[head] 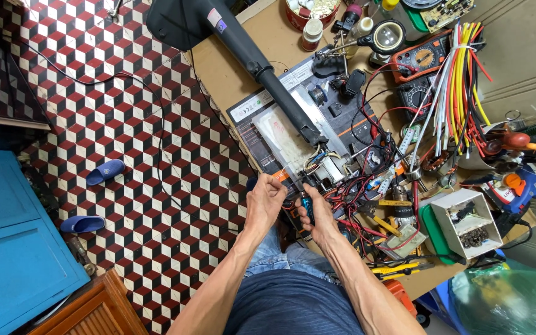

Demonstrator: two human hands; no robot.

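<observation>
At the near edge of a cluttered wooden workbench (231, 80), the person's two bare hands meet over a tangle of red and black wires (367, 205). The left hand (265, 200) has its fingers curled in, thumb and fingertips pinched together as if on something thin; what it pinches is too small to tell. The right hand (319, 217) is closed around a small dark tool with a blue handle (307, 206), which stands roughly upright in the grip, just right of the left hand. Just beyond the hands lies a black fan stand (268, 80), a long dark pole that runs from its wide base at the far left down to an opened end with a white part and coloured leads (327, 167) near the hands. Under the pole lie a flat black box (262, 105) and a clear plastic sleeve (280, 136).

To the right, a white open box (466, 223) holds small dark parts, with a green tray (432, 229) beside it. Farther off hangs a bundle of yellow, white and red cables (460, 80), next to an orange-edged multimeter (420, 59). A magnifier on a helping-hand stand (386, 36) sits at the far edge, near a red tin (308, 12). On the patterned tiled floor (125, 124) to the left lie two blue slippers (105, 172), beside a blue cabinet (13, 236).
</observation>
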